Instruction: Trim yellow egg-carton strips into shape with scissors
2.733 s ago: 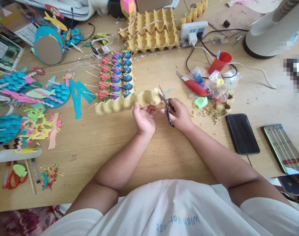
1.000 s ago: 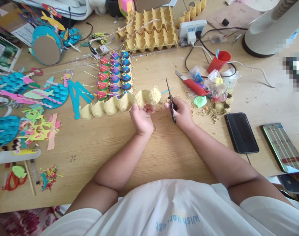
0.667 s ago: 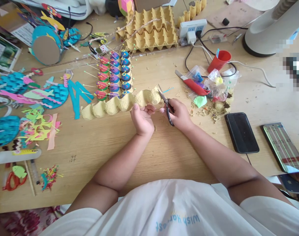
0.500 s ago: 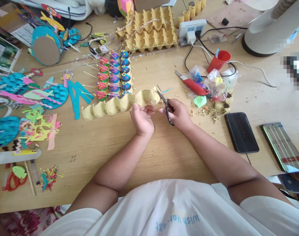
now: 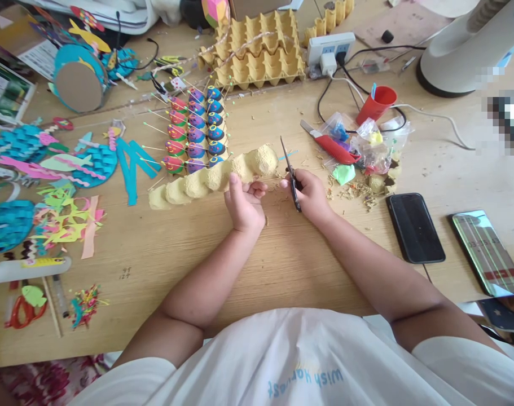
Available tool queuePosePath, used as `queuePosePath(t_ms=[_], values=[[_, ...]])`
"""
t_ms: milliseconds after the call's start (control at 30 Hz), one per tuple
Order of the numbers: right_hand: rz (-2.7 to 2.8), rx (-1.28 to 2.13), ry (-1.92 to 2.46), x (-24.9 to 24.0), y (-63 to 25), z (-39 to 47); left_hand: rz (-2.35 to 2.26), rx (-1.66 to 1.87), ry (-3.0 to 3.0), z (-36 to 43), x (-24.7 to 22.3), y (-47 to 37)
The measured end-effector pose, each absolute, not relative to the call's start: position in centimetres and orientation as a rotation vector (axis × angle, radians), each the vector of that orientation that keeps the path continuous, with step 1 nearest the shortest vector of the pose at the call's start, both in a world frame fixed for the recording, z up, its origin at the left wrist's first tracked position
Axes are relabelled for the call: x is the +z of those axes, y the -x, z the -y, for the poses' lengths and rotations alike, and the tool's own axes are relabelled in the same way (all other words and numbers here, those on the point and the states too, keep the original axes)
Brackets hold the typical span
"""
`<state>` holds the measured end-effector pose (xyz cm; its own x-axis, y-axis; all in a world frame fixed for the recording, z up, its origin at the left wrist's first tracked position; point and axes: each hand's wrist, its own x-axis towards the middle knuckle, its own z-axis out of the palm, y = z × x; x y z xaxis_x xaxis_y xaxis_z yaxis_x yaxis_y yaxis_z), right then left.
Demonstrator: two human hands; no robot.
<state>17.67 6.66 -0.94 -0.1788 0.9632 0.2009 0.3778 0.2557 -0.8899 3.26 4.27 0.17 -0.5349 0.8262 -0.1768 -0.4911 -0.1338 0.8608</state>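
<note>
My left hand (image 5: 245,206) grips a yellowish egg carton strip (image 5: 194,185) with its thumb on the near side; the strip has several bumps and tilts up toward the right. In my right hand (image 5: 311,194) is a pair of black-handled scissors (image 5: 289,155), blades pointing away from me and apart from the strip's right end. Beyond the strip stand three rows of painted carton bumps, red and green (image 5: 176,132), purple (image 5: 196,125) and blue (image 5: 215,121), with pins sticking out. The strip partly covers the near end of the blue row.
Paper scraps (image 5: 360,197) lie right of my right hand, near a red-handled knife (image 5: 335,148) and a red cup (image 5: 377,104). Egg trays (image 5: 259,51) and a power strip (image 5: 330,48) sit at the back. Two phones (image 5: 415,228) lie right; blue paper strips (image 5: 130,169) left.
The scissors have come away from the strip's right end and turned more upright. The strip has shifted slightly right and tilted a little in my left hand.
</note>
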Motion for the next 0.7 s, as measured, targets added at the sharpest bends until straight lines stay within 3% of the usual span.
queuePosePath(t_ms=[700], values=[[1.618,0.855,1.212,-0.95,-17.74,-6.66,-1.257,1.724,-0.669,-3.51,0.10,-3.68]])
